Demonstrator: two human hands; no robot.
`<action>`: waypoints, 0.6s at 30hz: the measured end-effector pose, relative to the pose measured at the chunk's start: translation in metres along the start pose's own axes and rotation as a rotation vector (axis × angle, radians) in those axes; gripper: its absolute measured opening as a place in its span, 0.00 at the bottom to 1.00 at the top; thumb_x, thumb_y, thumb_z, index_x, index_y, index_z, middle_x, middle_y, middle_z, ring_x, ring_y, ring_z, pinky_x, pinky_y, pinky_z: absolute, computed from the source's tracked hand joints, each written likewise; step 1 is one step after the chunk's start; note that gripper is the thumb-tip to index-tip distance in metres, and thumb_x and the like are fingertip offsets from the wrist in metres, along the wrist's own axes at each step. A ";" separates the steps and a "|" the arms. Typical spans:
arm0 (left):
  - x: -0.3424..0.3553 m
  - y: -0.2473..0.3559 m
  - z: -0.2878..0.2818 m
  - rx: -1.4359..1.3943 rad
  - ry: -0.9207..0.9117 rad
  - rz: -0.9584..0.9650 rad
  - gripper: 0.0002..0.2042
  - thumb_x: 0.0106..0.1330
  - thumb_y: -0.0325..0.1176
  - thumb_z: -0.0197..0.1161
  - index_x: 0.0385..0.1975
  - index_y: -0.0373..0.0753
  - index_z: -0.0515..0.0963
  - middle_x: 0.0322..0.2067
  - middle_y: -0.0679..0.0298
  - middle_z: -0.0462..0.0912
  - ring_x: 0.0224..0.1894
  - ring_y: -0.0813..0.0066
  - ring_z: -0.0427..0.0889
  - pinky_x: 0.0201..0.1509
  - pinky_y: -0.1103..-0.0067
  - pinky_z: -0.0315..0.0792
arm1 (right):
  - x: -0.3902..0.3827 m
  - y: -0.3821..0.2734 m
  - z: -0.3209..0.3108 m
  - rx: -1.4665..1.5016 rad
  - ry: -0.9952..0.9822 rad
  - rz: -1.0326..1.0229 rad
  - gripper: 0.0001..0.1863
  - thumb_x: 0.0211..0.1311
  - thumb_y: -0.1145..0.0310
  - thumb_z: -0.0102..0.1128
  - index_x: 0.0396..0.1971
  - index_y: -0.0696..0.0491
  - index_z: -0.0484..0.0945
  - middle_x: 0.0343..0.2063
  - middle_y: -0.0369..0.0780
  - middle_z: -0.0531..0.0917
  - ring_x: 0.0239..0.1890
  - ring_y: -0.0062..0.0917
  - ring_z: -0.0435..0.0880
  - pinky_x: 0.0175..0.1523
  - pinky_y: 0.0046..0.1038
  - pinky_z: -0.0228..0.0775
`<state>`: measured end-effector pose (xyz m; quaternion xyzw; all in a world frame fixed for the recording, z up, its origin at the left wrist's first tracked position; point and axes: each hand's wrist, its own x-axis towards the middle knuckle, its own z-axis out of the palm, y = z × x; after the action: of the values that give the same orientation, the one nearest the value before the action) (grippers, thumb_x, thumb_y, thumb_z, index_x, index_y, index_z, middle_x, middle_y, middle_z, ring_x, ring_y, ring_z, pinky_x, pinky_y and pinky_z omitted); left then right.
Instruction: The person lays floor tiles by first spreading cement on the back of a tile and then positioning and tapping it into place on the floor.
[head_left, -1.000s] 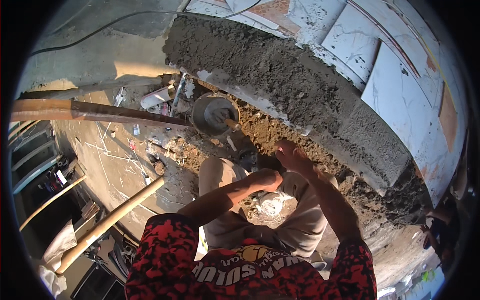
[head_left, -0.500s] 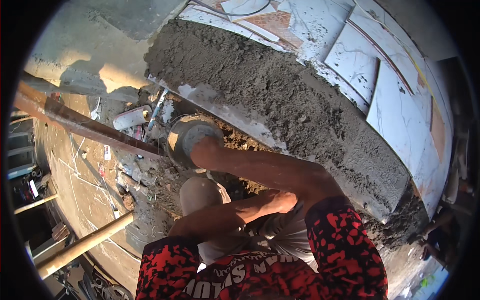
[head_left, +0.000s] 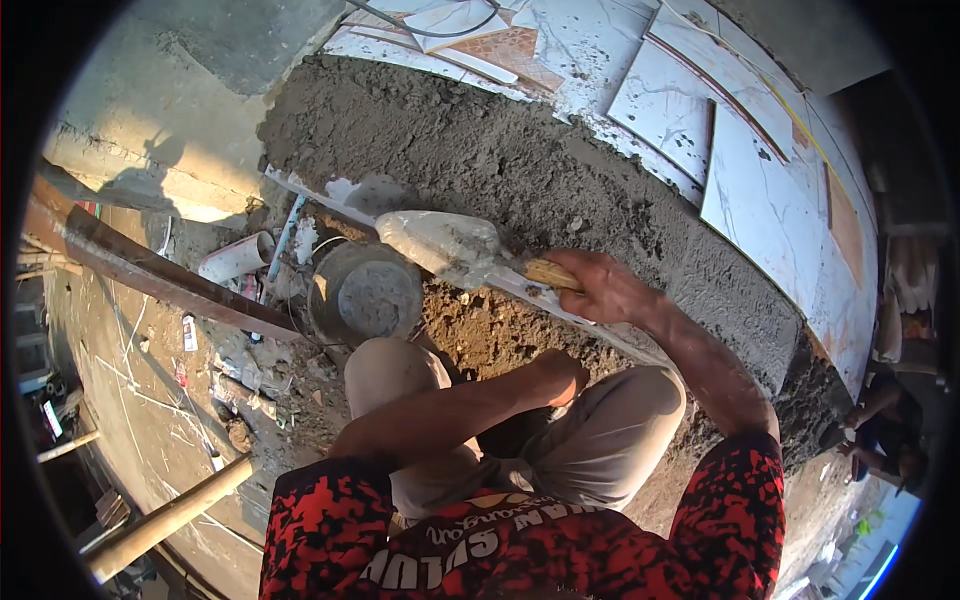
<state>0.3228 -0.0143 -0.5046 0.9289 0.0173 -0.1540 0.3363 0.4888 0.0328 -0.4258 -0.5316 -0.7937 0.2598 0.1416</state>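
My right hand (head_left: pixel 610 287) is closed round the wooden handle of a trowel (head_left: pixel 440 240). Its broad blade, smeared with grey mortar, points left over the near edge of a bed of wet mortar (head_left: pixel 480 150). Just left of the blade stands a round bucket (head_left: pixel 325 300) with grey mix inside. My left forearm crosses in front of me, and my left hand (head_left: pixel 560 378) hangs low between my knees, near loose brown soil (head_left: pixel 480 330). The fingers of that hand are hidden.
Marbled white tiles (head_left: pixel 770 190) lie beyond the mortar. A long straight strip (head_left: pixel 345 208) borders its near side. On the left are a rusty metal beam (head_left: pixel 150 255), a white pipe piece (head_left: pixel 235 257) and a wooden pole (head_left: pixel 170 515). Another person (head_left: pixel 885 420) is at far right.
My right hand has come up out of the bucket and moved right, and the trowel now shows in it. My left hand stays low between my knees. The view has shifted slightly.
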 end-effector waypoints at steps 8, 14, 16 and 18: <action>-0.008 0.005 -0.032 -0.089 0.059 -0.111 0.11 0.56 0.30 0.56 0.39 0.38 0.78 0.39 0.51 0.82 0.44 0.54 0.81 0.47 0.68 0.74 | -0.203 -0.014 0.010 0.259 0.536 0.599 0.17 0.59 0.76 0.50 0.48 0.56 0.61 0.30 0.38 0.73 0.29 0.18 0.69 0.32 0.25 0.66; -0.003 -0.017 -0.075 0.035 0.055 -0.143 0.09 0.61 0.29 0.54 0.40 0.37 0.74 0.36 0.50 0.79 0.43 0.51 0.78 0.44 0.64 0.71 | -0.313 -0.058 0.150 0.446 0.836 1.304 0.26 0.66 0.50 0.53 0.53 0.56 0.69 0.20 0.37 0.75 0.20 0.20 0.74 0.24 0.27 0.65; 0.005 -0.022 -0.079 0.068 -0.006 -0.155 0.08 0.62 0.31 0.55 0.39 0.36 0.74 0.35 0.49 0.79 0.41 0.50 0.78 0.43 0.63 0.71 | -0.310 -0.067 0.173 0.693 1.042 1.354 0.23 0.67 0.49 0.50 0.48 0.56 0.71 0.18 0.34 0.73 0.17 0.16 0.70 0.21 0.23 0.62; 0.012 -0.024 -0.079 -0.042 0.028 -0.159 0.09 0.64 0.35 0.57 0.36 0.35 0.75 0.31 0.49 0.80 0.38 0.49 0.79 0.41 0.62 0.71 | -0.309 -0.057 0.184 0.696 1.191 1.392 0.20 0.69 0.51 0.49 0.43 0.56 0.71 0.16 0.30 0.70 0.16 0.12 0.67 0.19 0.20 0.57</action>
<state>0.3525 0.0531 -0.4655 0.9195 0.0988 -0.1669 0.3420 0.4745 -0.3158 -0.5300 -0.8537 0.0196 0.1939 0.4830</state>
